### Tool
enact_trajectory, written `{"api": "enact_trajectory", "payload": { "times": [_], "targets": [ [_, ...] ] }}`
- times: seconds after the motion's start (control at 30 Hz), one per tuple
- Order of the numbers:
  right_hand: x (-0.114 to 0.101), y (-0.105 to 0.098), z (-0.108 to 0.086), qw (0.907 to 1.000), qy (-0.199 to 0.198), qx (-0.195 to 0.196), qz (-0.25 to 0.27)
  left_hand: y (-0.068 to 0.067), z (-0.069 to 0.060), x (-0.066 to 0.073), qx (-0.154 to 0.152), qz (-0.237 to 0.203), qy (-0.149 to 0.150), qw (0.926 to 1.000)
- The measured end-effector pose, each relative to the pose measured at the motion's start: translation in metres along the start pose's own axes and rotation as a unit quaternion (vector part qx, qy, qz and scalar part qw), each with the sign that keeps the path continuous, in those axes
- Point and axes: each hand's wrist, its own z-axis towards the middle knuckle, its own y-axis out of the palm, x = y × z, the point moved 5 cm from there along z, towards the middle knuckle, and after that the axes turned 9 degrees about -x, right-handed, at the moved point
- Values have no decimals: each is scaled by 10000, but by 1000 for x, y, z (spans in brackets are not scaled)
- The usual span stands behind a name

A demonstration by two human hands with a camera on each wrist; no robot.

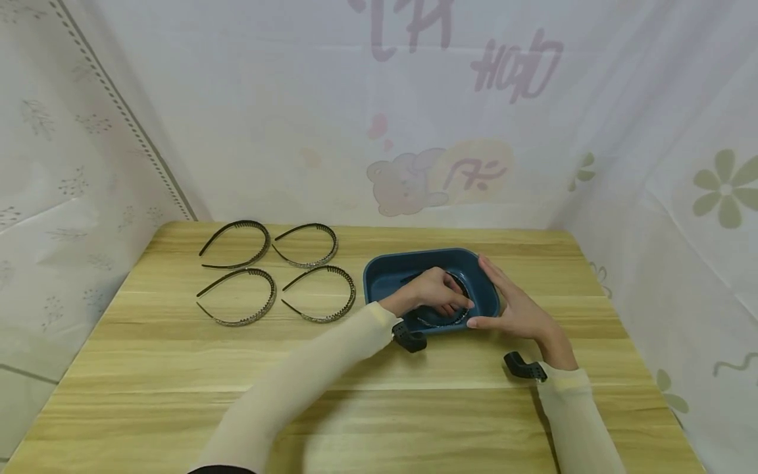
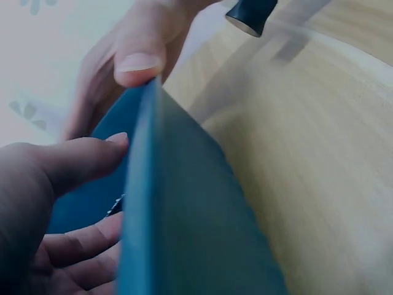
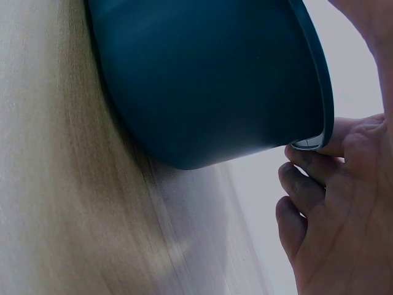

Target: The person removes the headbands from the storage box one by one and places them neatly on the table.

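Observation:
A blue plastic basin (image 1: pixel 385 263) sits on the right half of the table. Inside it lies a dark toothed headband (image 1: pixel 464 284), partly covered by my left hand (image 1: pixel 441 289). In the left wrist view the left thumb (image 2: pixel 92 160) and fingers stand apart, with a bit of headband (image 2: pixel 115 206) between them; the basin wall hides the fingertips. My right hand (image 1: pixel 518 313) grips the basin's right end, thumb on the front rim and fingers at the far corner. The right wrist view shows that hand (image 3: pixel 344 190) at the basin's rim (image 3: pixel 325 92).
Several dark headbands with glittery outer bands lie on the wooden table (image 1: pixel 177 388) left of the basin, among them a front-left one (image 1: pixel 272 296) and a back-right one (image 1: pixel 335 247). Printed cloth (image 1: pixel 284 131) hangs behind the table and along its sides.

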Motion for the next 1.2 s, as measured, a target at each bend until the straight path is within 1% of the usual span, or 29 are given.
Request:
{"api": "enact_trajectory", "payload": {
  "times": [0.1, 0.23, 0.4, 0.53, 0.7, 0.97, 1.13, 1.2],
  "targets": [
    [1, 1, 0, 10000, 4, 0, -9, 3, 1, 0, 127, 271, -29, 9995],
    [2, 1, 1, 10000, -1, -4, -42, 7, 2, 3, 248, 714, -67, 9971],
    [1, 0, 1, 10000, -37, -22, -85, 9, 3, 5, 364, 957, -153, 9946],
    [0, -1, 1, 9999, -56, -20, -105, 9, 3, 6, 280, 939, -218, 9949],
    [1, -1, 0, 9999, -26, -15, -122, 7, 3, 7, 175, 888, -198, 9957],
    [1, 0, 1, 9999, -84, -8, -139, 6, -1, 9, 175, 818, -168, 9964],
    [1, 0, 1, 9999, -62, 4, -106, 2, -5, 13, 190, 697, -93, 9973],
    [1, 1, 1, 10000, -35, 23, -81, 1, -6, 14, 148, 617, -37, 9980]
  ]
}}
